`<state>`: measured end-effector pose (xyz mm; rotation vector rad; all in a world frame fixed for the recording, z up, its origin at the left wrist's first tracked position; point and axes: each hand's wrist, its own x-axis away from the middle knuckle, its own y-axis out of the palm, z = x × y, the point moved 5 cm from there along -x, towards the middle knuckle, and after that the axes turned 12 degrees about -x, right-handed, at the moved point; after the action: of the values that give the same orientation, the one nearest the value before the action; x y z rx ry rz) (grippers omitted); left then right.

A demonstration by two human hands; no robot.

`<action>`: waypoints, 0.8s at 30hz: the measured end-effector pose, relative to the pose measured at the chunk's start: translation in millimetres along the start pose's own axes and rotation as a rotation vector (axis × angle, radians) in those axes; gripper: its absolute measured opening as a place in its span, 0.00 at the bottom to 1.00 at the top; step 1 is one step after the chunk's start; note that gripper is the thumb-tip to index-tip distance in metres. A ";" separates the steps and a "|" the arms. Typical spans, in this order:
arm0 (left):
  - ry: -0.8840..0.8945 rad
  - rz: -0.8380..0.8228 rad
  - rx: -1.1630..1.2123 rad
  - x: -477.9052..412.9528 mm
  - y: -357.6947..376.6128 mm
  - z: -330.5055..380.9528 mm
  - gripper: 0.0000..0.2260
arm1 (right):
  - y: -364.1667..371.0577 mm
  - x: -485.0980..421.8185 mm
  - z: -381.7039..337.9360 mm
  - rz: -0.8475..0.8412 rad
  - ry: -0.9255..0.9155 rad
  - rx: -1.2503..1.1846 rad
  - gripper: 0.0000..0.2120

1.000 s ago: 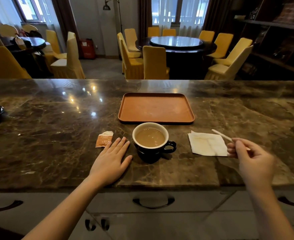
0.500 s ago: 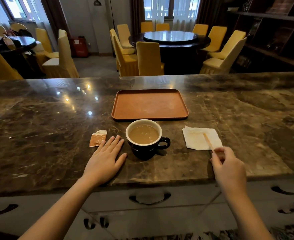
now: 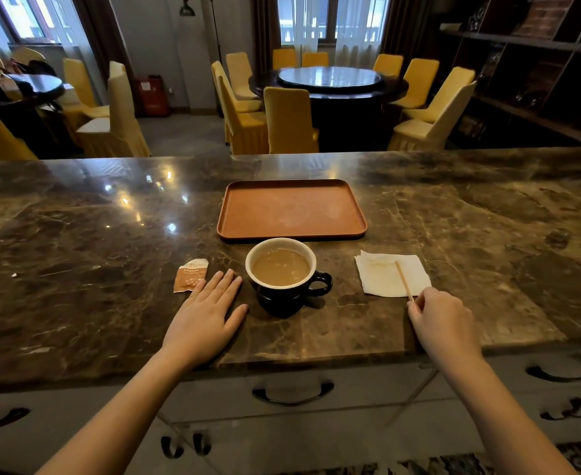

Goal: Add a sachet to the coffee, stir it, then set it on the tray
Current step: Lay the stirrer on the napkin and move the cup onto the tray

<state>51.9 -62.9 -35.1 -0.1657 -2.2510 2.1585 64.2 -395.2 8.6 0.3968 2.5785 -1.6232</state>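
The work surface is a dark brown marble desk (image 3: pixel 76 269) with a glossy top that reflects ceiling lights; drawers with dark curved handles run below its near edge. All positions below are given relative to the coffee cup (image 3: pixel 283 275), a black cup with a white interior holding light brown coffee, handle to the right, standing on the desk.

Left of the cup: an orange torn sachet (image 3: pixel 190 275) lies flat on the desk. The left hand (image 3: pixel 206 311) rests palm down just beside the cup, fingers (image 3: pixel 225 286) spread flat and holding nothing; the fingertips reach the sachet's near corner.

Behind the cup: an orange-brown rectangular tray (image 3: pixel 290 210), close to the cup rim.

Right of the cup: a white paper napkin (image 3: pixel 390 274). A thin wooden stir stick (image 3: pixel 403 281) lies across it, its near end pinched in the closed fingers of the right hand (image 3: pixel 441 318).

Beyond the desk: round dark dining tables with yellow-covered chairs, curtained windows, and dark shelving at right.
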 end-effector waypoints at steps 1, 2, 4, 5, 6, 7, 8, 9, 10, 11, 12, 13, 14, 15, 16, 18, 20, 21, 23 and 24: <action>0.001 0.000 0.003 0.1 0.2 0.1 0.35 | 0.1 0.6 1.2 -0.004 0.014 -0.050 0.08; 0.002 0.002 0.008 0.0 0.0 0.1 0.36 | 0.3 1.1 2.9 -0.008 0.030 -0.112 0.08; 0.003 0.002 0.012 -0.1 0.5 -0.2 0.36 | 0.6 2.6 6.8 -0.022 0.058 -0.226 0.07; 0.003 0.001 0.010 0.0 0.7 -0.2 0.35 | 0.9 3.5 8.7 -0.032 0.063 -0.258 0.06; 0.001 -0.001 0.007 -0.1 1.0 -0.3 0.34 | 1.0 4.5 9.8 -0.038 0.064 -0.276 0.06; -0.001 -0.009 0.005 0.0 1.4 -0.4 0.32 | 1.0 5.3 10.9 -0.040 0.066 -0.283 0.06; -0.002 -0.016 0.006 0.2 1.7 -0.4 0.29 | 1.0 5.9 11.5 -0.036 0.064 -0.279 0.06; -0.001 -0.017 0.007 0.4 1.4 -0.3 0.28 | 0.8 6.6 11.9 -0.028 0.061 -0.267 0.07; 0.002 -0.011 0.007 0.7 1.0 -0.4 0.29 | 0.6 7.4 11.6 -0.018 0.055 -0.252 0.07; 0.005 -0.003 0.006 0.9 0.1 -0.1 0.32 | 0.2 8.4 11.1 -0.006 0.050 -0.239 0.07; 0.008 0.003 0.004 0.8 -0.7 0.0 0.34 | -0.6 9.6 10.2 0.007 0.046 -0.230 0.06; 0.009 0.002 0.002 0.7 -0.7 -0.1 0.35 | -1.3 10.7 9.4 0.019 0.043 -0.227 0.06; 0.009 0.001 0.000 0.4 -0.7 -0.2 0.36 | -1.8 12.0 8.3 0.031 0.038 -0.225 0.06; 0.009 0.000 -0.004 0.2 -0.4 -0.1 0.36 | -2.0 13.1 7.5 0.040 0.031 -0.222 0.05; 0.010 0.000 -0.009 0.2 -0.9 0.2 0.36 | -1.9 14.4 6.9 0.046 0.022 -0.215 0.05; 0.011 0.003 -0.018 0.6 -0.9 0.9 0.36 | -0.9 16.3 6.4 0.052 0.001 -0.181 0.05; 0.012 -0.003 -0.027 1.3 -1.0 1.8 0.36 | -0.2 17.6 6.2 0.049 -0.021 -0.142 0.05; 0.013 -0.005 -0.029 1.4 -1.1 2.1 0.36 | 0.0 18.0 5.9 0.046 -0.033 -0.129 0.06; 0.014 -0.006 -0.024 1.5 -1.9 2.5 0.36 | -0.7 18.5 5.6 0.043 -0.042 -0.118 0.06; 0.014 -0.006 -0.021 1.6 -2.3 2.5 0.37 | -1.3 18.9 5.3 0.047 -0.044 -0.117 0.06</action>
<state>49.9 -65.3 -33.0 -0.1739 -2.2641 2.1247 45.2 -397.1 3.8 0.4044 2.5951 -1.4409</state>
